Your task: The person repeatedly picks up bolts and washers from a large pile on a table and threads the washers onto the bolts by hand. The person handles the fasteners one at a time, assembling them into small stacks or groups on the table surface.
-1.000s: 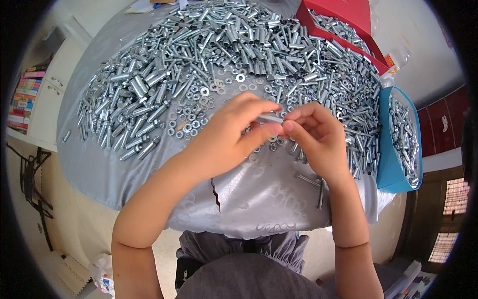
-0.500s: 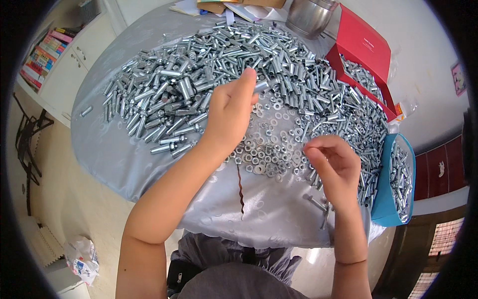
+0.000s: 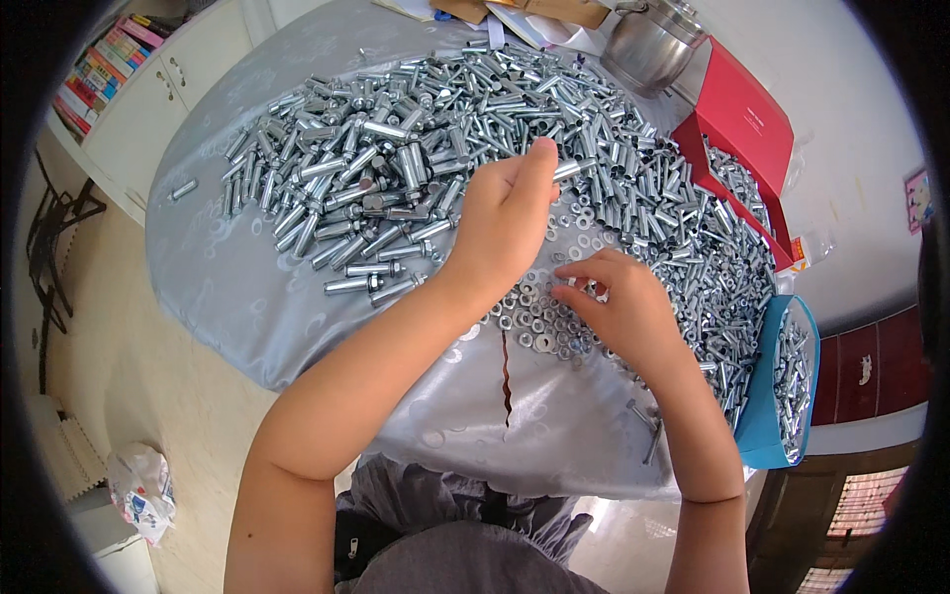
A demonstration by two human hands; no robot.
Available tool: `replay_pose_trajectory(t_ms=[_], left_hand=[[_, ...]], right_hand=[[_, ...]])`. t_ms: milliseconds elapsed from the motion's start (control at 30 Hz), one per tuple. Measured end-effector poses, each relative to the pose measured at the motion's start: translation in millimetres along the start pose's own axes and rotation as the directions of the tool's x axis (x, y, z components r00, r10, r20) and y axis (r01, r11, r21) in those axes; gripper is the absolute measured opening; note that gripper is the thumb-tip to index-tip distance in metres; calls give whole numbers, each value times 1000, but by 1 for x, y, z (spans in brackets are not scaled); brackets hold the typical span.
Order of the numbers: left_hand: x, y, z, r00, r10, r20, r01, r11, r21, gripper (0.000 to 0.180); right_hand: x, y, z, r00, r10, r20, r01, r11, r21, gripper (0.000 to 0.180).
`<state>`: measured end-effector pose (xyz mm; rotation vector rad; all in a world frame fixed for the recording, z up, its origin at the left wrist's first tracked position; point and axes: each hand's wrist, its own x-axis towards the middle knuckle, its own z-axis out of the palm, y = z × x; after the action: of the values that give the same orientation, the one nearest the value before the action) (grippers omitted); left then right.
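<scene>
My left hand (image 3: 505,223) pinches one sleeve (image 3: 572,168) at the pile's (image 3: 416,148) 4 o'clock edge. Right hand (image 3: 618,312), fingers loose, rests on the nuts (image 3: 529,322) at 6. I'd lift the sleeve clear, then pick one nut.

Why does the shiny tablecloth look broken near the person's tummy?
The grey tablecloth has a rip running up from its near edge, just below the pile of nuts and washers the right hand touches. Two bolts lie stray near the edge.
</scene>
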<state>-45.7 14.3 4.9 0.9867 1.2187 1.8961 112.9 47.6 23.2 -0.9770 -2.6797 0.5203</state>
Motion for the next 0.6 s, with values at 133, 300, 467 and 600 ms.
replay_pose_trajectory(t_ms=[133, 300, 467, 600], left_hand=[[-1, 3, 0, 1000, 3, 8, -3, 999, -54, 46], [-1, 4, 1, 1000, 8, -30, -9, 1000, -7, 49], [-2, 5, 2, 999, 14, -48, -13, 999, 36, 49], [-3, 7, 2, 998, 10, -59, -6, 998, 70, 49]], right_hand=[[0, 0, 2, 1000, 1, -5, -2, 1000, -18, 18], [3, -4, 4, 1000, -13, 20, 15, 994, -108, 18], [4, -14, 6, 1000, -22, 6, 23, 966, -259, 15], [13, -15, 1, 993, 56, 105, -26, 964, -266, 14]])
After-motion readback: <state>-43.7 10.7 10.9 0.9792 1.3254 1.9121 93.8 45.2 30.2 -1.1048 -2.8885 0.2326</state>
